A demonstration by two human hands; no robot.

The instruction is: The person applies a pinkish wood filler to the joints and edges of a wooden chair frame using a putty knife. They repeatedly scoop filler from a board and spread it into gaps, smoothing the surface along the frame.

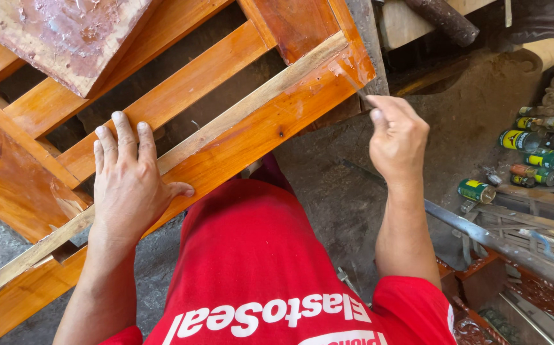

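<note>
My left hand (128, 176) lies flat, fingers spread, on a varnished orange-brown wooden frame (257, 124) with slats, which fills the upper left of the head view. A pale unvarnished strip (238, 112) runs along the frame's near rail, under my left fingers. My right hand (397, 137) is closed around a thin dark tool (356, 89), whose tip touches the rail's right end by a scraped pale patch. What kind of tool it is stays hidden by the fingers. I wear a red shirt (251, 255).
Several small green and yellow cans (532, 150) lie on the grey ground at the right. A long metal bar (481, 233) and carved wood pieces (513, 300) sit at the lower right. A dark round log (443, 19) lies at the top.
</note>
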